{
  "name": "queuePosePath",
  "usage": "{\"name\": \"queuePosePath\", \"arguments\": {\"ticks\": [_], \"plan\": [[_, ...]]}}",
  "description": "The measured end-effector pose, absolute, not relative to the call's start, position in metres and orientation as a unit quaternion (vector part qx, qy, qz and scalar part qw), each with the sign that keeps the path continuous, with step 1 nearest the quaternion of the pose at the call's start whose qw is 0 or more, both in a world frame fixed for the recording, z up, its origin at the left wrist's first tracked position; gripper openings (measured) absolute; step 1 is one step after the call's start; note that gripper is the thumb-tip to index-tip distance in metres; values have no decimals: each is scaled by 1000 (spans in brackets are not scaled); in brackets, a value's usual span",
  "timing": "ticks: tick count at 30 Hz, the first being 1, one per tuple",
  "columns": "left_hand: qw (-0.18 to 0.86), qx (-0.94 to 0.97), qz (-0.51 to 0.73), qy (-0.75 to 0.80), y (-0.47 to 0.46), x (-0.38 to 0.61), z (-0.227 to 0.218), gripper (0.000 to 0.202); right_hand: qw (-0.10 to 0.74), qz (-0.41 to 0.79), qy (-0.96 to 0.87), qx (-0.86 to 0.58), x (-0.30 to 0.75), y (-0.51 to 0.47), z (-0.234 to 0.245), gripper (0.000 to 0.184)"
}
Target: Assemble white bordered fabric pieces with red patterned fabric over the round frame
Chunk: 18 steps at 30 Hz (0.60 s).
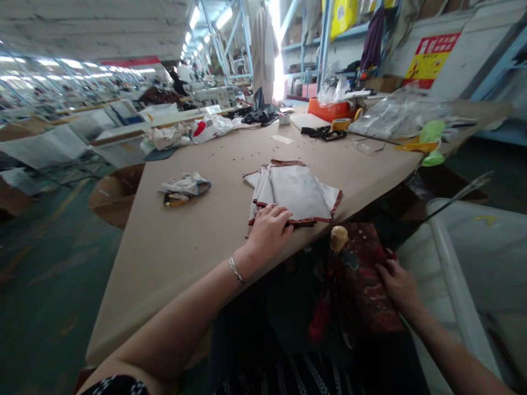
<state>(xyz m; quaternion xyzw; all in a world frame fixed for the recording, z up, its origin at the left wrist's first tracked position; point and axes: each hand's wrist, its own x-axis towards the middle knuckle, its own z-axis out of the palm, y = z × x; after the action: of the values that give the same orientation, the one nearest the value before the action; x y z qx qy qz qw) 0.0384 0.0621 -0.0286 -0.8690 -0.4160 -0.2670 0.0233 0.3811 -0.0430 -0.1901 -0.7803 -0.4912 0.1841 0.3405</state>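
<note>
My left hand rests flat on a stack of folded white fabric pieces edged in dark red trim, at the near edge of the tan table. Below the table edge, my right hand grips a dark red patterned brocade cloth hanging down in front of me. A tan rounded knob sticks up beside the cloth, and I cannot tell what it belongs to. A metal bangle circles my left wrist.
A crumpled white cloth bundle lies left on the table. Farther back are an orange tray and clear plastic bags. A white bin stands to my right, a cardboard box stands left, and sewing machines stand beyond.
</note>
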Motion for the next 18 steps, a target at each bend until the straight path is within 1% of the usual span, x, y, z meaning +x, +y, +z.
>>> {"name": "queuePosePath", "arguments": {"ticks": [2, 4, 5, 7, 8, 9, 10, 12, 15, 17, 18], "plan": [[54, -864, -245, -437, 65, 42, -27, 17, 326, 171, -501, -783, 378, -41, -205, 43], [89, -865, -214, -444, 67, 44, -23, 19, 360, 143, -526, -757, 368, -32, -188, 51], [107, -868, -199, -442, 68, 45, -22, 20, 389, 118, -548, -731, 358, -26, -168, 51], [138, -874, -177, -430, 69, 46, -19, 19, 443, 61, -610, -654, 330, -12, -116, 43], [149, -878, -167, -423, 69, 47, -18, 18, 456, 23, -652, -606, 312, -5, -89, 37], [156, -880, -158, -419, 69, 48, -17, 17, 451, -3, -699, -555, 291, 3, -62, 32], [160, -881, -153, -417, 70, 49, -16, 17, 428, -17, -742, -516, 271, 10, -40, 28], [154, -879, -162, -421, 70, 50, -12, 16, 339, -44, -801, -492, 234, 25, -9, 28], [133, -867, -213, -431, 67, 50, -1, 15, 202, -80, -828, -518, 203, 48, 6, 25], [122, -864, -242, -425, 61, 45, 6, 15, 149, -109, -820, -542, 202, 58, 10, 21], [114, -863, -256, -420, 58, 42, 7, 16, 136, -122, -810, -558, 207, 60, 13, 22]]}}
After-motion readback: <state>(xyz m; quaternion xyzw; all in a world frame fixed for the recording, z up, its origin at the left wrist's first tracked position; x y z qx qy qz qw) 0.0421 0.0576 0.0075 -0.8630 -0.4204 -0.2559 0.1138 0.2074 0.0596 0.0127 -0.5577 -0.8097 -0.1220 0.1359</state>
